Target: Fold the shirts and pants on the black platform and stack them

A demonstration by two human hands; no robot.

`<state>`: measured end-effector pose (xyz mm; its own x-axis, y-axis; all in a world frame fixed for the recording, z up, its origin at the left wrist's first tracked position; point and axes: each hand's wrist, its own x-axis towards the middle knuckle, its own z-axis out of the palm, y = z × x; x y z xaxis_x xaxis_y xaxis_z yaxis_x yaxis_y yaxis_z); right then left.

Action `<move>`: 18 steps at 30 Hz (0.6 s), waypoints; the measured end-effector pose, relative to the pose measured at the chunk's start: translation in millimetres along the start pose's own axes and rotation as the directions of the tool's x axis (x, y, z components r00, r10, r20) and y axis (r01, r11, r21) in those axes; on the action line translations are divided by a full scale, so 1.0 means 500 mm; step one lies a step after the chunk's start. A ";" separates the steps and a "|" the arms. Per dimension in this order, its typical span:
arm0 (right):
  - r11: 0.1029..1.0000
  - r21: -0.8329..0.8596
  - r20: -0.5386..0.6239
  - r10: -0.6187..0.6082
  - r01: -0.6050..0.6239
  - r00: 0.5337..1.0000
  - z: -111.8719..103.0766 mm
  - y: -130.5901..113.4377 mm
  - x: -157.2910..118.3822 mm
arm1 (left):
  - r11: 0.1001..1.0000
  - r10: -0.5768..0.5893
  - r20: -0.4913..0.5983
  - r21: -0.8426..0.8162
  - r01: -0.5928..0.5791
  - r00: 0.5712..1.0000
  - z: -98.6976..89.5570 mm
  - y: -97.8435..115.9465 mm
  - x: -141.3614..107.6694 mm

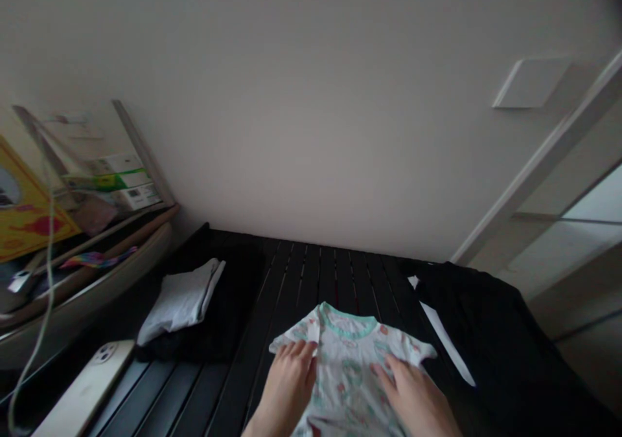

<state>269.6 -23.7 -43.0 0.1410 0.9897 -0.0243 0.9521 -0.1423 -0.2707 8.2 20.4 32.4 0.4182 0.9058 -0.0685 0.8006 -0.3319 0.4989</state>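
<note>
A small short-sleeved shirt (347,366), white with a printed pattern and a mint green collar, is spread on the black slatted surface (218,385), collar toward the wall. My left hand (290,379) rests on its left side below the sleeve, fingers close together, and a bit of cloth edge shows by the fingertips. Whether it pinches the cloth is hard to tell. My right hand (413,388) lies on the right side of the shirt, with its thumb and fingers apart. The lower part of the shirt runs out of the frame.
Folded grey cloth (182,301) lies on black cloth to the left, near a white phone (85,392). Black clothing (505,340) with a white strip is at the right. A shelf with boxes (136,194) and a hanging cable (50,262) stand at far left. A wall (311,133) rises behind.
</note>
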 end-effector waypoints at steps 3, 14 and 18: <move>0.998 -0.030 -0.207 0.048 -0.055 0.977 -0.010 -0.001 0.076 | 0.990 0.136 0.040 -0.033 -0.135 0.990 0.036 0.025 0.028; 0.998 0.057 -0.335 0.006 0.014 0.942 0.018 0.014 0.208 | 0.954 -0.037 -0.168 0.287 0.085 0.985 0.062 -0.156 0.153; 0.997 0.074 -0.438 0.006 0.030 0.899 0.020 -0.063 0.208 | 0.929 -0.146 -0.342 0.277 0.248 0.928 0.019 -0.195 0.218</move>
<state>251.5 83.9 -46.8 0.2510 0.8824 0.3980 0.9333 -0.1115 -0.3414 -20.2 148.8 -32.1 0.1249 0.9794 0.1587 0.9656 -0.1567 0.2074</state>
